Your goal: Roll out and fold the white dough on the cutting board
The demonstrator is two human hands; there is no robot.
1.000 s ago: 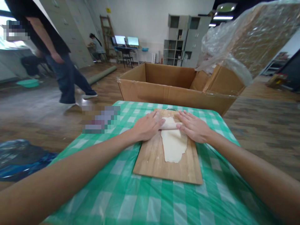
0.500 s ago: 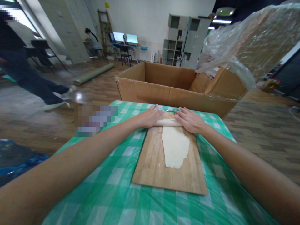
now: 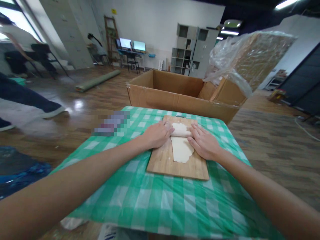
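A pale rolling pin (image 3: 181, 132) lies across a flattened sheet of dough (image 3: 182, 150), with dough showing on both its far and near sides. My left hand (image 3: 157, 134) is closed over the pin's left end, the thumb toward the middle. On the other end my right hand (image 3: 203, 141) bears down with its fingers laid over the pin; the grip beneath the palm is hidden. Under the dough is a wooden board (image 3: 163, 163) with a metal handle at its far edge. The dough has an uneven outline and reaches toward the board's near half.
A green-and-white checked cloth (image 3: 135, 196) covers the table. Beyond its far edge stands a large open cardboard box (image 3: 180, 98), with plastic-wrapped cardboard (image 3: 260, 56) at its right. A blurred-out item (image 3: 112, 123) is at the table's left edge. A person's legs (image 3: 27, 95) show at left.
Both hands have drawn the rolling pin nearer to me, from the dough's far end onto its middle. Dough now shows beyond the pin. The view has shifted, and the walking person has moved left.
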